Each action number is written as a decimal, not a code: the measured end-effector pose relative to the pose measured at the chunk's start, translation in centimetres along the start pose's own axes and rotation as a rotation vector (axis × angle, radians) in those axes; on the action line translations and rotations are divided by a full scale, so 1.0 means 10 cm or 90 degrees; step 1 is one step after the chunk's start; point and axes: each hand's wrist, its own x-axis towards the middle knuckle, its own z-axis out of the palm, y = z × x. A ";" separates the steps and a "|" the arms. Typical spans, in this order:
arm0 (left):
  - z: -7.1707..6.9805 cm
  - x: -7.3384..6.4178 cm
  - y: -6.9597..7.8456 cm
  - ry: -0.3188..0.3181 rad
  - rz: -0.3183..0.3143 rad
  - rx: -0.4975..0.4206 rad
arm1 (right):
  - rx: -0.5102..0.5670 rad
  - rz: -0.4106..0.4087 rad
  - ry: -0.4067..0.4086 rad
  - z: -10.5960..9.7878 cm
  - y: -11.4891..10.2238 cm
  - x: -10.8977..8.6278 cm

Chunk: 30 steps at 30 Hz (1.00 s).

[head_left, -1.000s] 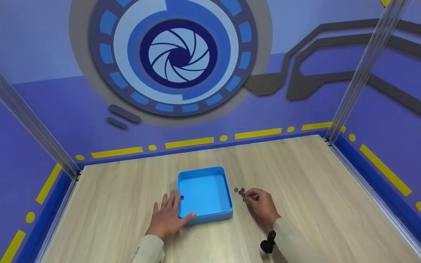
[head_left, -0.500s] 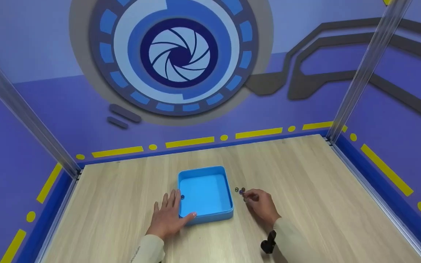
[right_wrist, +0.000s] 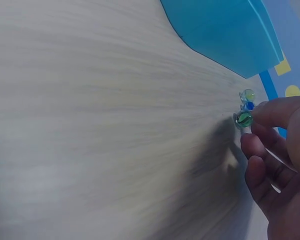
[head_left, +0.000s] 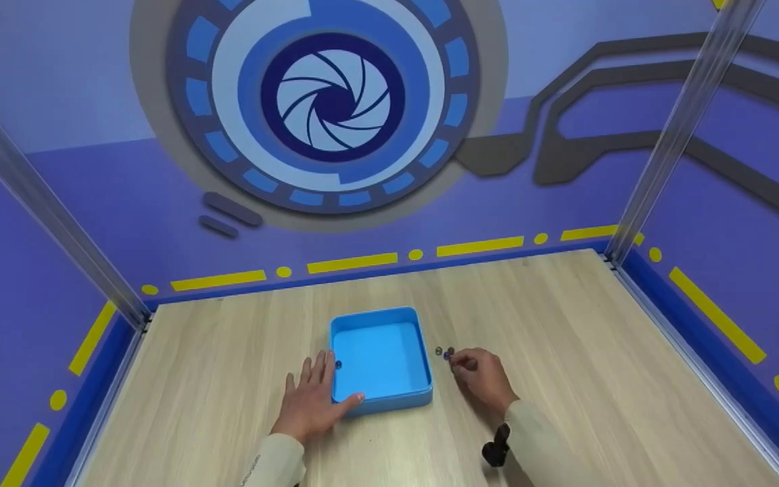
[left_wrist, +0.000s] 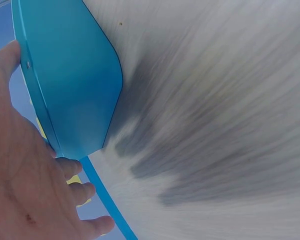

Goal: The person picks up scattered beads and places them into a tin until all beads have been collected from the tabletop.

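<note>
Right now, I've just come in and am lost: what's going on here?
A person's left hand rests on a blue box's near-left corner; the right hand has its fingertips at a green glass marble beside the box, though whether it's pinched isn't clear. More marbles sit close by, and one dark marble lies inside the box, near its left wall.

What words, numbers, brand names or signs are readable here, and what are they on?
No readable text anywhere.
Left sleeve: a small line of dark marks in the head view, too small and blurred to read.
Blue tray: no lettering visible.
Back wall: graphic shapes, yellow bars and dots, no words.
</note>
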 end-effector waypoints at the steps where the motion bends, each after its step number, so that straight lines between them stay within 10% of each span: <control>1: 0.00 0.00 0.00 0.000 0.000 0.000 | 0.000 -0.001 -0.001 0.00 0.00 0.00; 30: 0.00 0.00 0.01 -0.008 -0.010 0.007 | -0.020 0.002 -0.016 0.05 0.02 0.02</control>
